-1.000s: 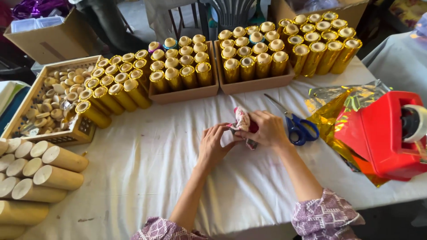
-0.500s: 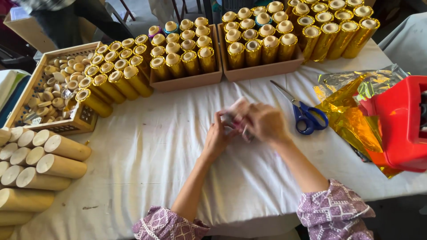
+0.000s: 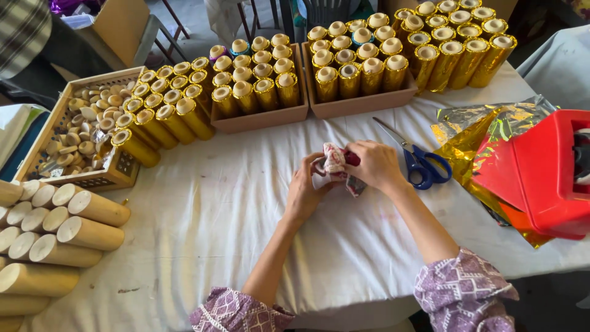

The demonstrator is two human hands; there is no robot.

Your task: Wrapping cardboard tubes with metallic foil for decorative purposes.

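Observation:
Both hands meet over the white cloth-covered table (image 3: 203,227). My left hand (image 3: 305,190) and my right hand (image 3: 376,165) together grip a small red-and-white patterned cloth (image 3: 337,165), bunched between the fingers. Part of it hangs below my right hand. Blue-handled scissors (image 3: 418,161) lie on the table just right of my right hand.
Two cardboard trays (image 3: 258,120) (image 3: 362,103) at the back hold several gold-wrapped tubes, with more rows beside them (image 3: 160,120). A wooden crate of small round caps (image 3: 86,132) stands at left. Plain tan tubes (image 3: 55,227) pile at the near left. Gold foil (image 3: 479,135) and a red box (image 3: 541,172) sit at right.
The view has shifted downwards and to the left. My hands have kept working the cloth in about the same spot beside the scissors.

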